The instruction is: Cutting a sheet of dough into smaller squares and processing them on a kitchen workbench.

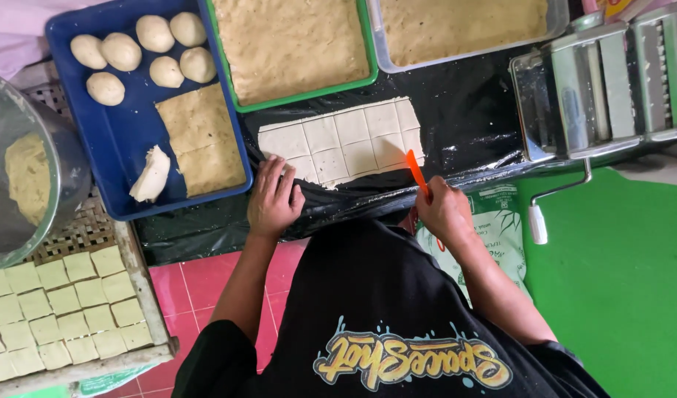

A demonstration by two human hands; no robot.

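A thin sheet of pale dough (346,140) lies on black plastic sheeting (471,118), scored into several squares. My left hand (274,199) rests flat at the sheet's near left corner, fingers spread on the dough edge. My right hand (443,212) grips an orange plastic cutter (416,171), whose tip points at the sheet's right end. My black shirt hides the near edge of the work surface.
A blue tray (117,147) holds dough balls (153,33) and a flat slab. A green tray (305,97) and a clear tray (456,55) hold filling. A metal pasta roller (604,81) stands right, a metal bowl (29,177) left, cut squares on a woven tray (66,309).
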